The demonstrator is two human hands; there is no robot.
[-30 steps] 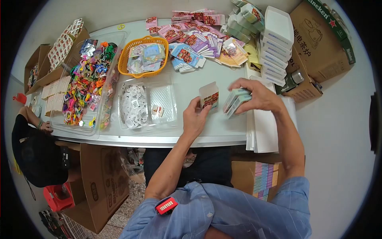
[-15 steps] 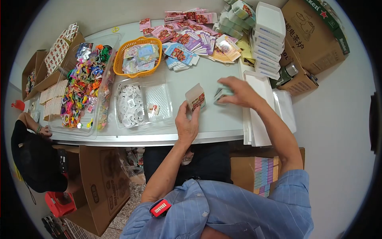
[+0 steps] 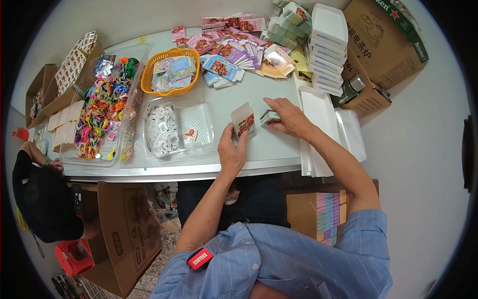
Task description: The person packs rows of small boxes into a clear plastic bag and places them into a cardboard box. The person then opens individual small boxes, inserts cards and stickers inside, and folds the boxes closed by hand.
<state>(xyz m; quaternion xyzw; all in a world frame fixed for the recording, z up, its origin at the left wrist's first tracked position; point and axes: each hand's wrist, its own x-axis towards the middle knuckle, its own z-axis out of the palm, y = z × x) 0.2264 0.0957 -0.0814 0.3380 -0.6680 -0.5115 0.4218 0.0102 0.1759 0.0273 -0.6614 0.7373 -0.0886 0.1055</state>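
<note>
My left hand (image 3: 232, 152) holds a small printed carton (image 3: 244, 121) upright over the table, its pale flap raised at the top. To the right, my right hand (image 3: 291, 119) is closed around a small greenish carton (image 3: 270, 117), with its fingers over the top of it. A narrow gap separates the two cartons. Left of my left hand sits a clear plastic tray (image 3: 205, 142) with black-and-white printed packets (image 3: 163, 130) and a small printed card (image 3: 190, 134) in it.
An orange basket (image 3: 144, 82) holds printed packets. Pink, purple and blue cartons (image 3: 221, 68) lie at the back. White trays (image 3: 326, 50) are stacked at the right. A clear bin (image 3: 67, 160) of colourful trinkets stands left, near another person (image 3: 45, 199).
My right hand has shifted slightly left and lower with the greenish carton, closer to the carton in my left hand. The left hand keeps its grip. The whole view has shifted a little.
</note>
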